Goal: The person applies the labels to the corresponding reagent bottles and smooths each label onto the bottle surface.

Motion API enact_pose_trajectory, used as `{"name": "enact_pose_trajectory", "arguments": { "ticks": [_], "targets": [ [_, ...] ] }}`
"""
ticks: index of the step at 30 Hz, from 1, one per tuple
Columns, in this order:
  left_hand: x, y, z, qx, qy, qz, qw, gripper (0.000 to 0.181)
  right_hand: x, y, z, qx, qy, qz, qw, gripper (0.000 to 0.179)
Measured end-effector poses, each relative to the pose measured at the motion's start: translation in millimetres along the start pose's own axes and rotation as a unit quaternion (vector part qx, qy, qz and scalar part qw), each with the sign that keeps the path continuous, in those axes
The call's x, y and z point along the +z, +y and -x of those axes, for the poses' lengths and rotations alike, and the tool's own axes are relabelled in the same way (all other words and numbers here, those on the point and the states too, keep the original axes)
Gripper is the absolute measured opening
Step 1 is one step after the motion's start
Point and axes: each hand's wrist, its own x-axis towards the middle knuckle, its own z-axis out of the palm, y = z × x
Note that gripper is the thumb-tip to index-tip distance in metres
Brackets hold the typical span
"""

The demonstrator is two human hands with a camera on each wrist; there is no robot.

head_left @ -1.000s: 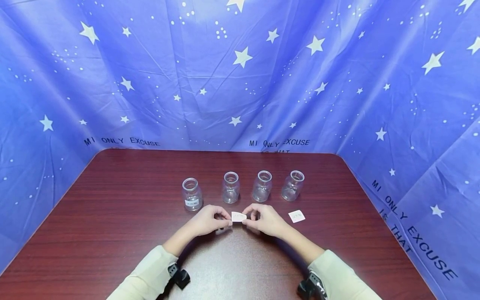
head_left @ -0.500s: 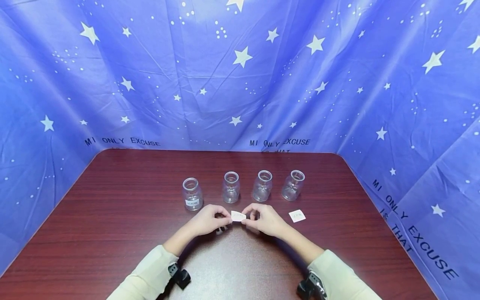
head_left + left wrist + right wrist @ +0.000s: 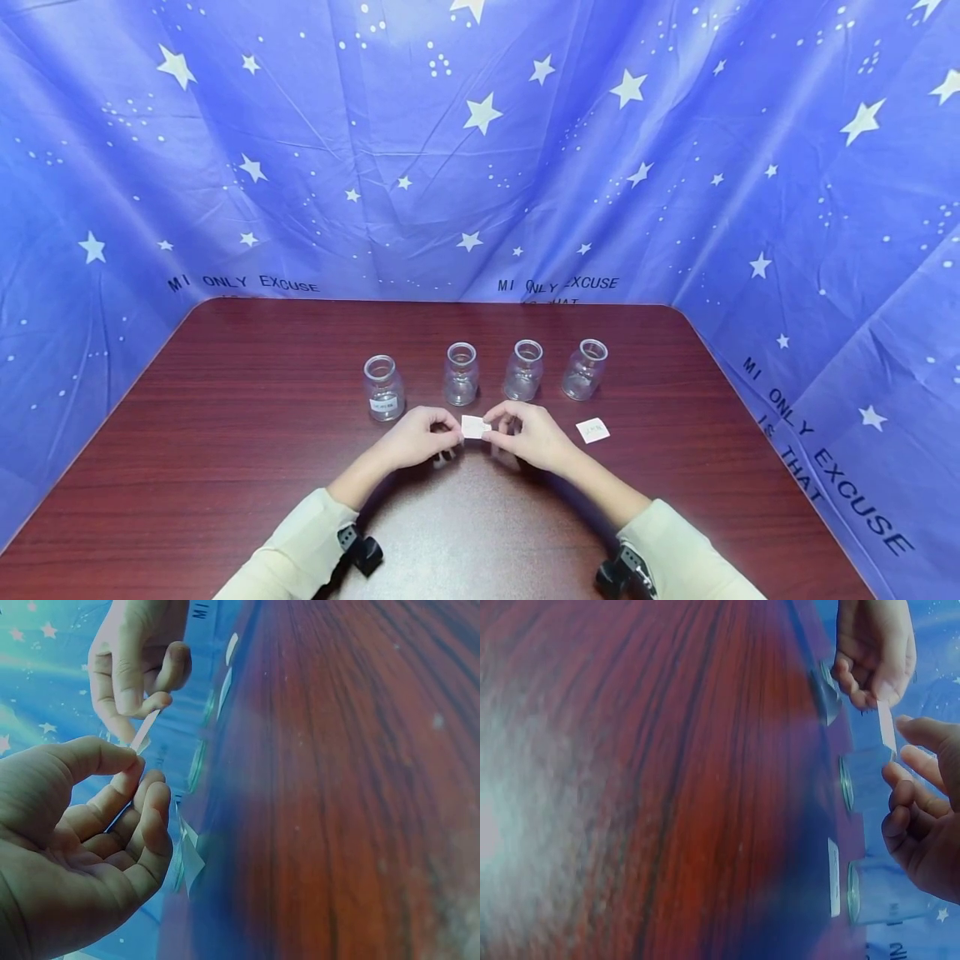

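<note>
Between the two hands is a small white paper label (image 3: 472, 427), raised above the table in the head view. My left hand (image 3: 422, 435) pinches its left end between thumb and forefinger. My right hand (image 3: 528, 432) has its curled thumb and fingers at the label's right edge; a gap shows between thumb and forefinger. In the left wrist view the label (image 3: 146, 731) appears almost edge-on, with a small curl near the left thumb. Behind the left hand stands a clear glass jar (image 3: 383, 387) bearing a white label with writing.
Three more clear jars stand in a row behind the hands: one left (image 3: 461, 373), one middle (image 3: 523, 369), one right (image 3: 585, 369). Another white label (image 3: 592, 430) with handwriting lies right of the right hand. A blue starry curtain (image 3: 420, 150) encloses the dark red table (image 3: 285, 358).
The held label has tilted and risen slightly in view, and its curled upper right corner now looks flatter. The right hand has shifted slightly upward in view; the jars stand as before.
</note>
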Motion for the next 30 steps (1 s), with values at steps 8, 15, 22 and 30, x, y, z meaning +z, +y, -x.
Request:
{"name": "enact_pose_trajectory", "arguments": {
  "ticks": [8, 15, 22, 30],
  "targets": [
    [-1.1, 4.6, -1.5, -0.001, -0.011, 0.012, 0.9999, 0.010, 5.6, -4.2, -1.3, -0.021, 0.009, 0.007, 0.9997, 0.009],
    [-2.8, 7.7, -1.3, 0.008, -0.015, 0.011, 0.9998, 0.010, 6.6, -6.7, -1.9, -0.032, 0.015, 0.007, 0.9993, 0.009],
    [-1.8, 10.9, -2.0, 0.032, -0.022, 0.023, 0.9990, 0.013, 3.5, -8.3, -1.5, -0.041, 0.006, -0.005, 0.9991, 0.011],
    [-1.2, 10.9, -3.9, 0.055, -0.006, 0.041, 0.9976, 0.016, 1.7, -8.9, -1.4, -0.026, 0.012, -0.027, 0.9992, 0.011]
  ]
}}
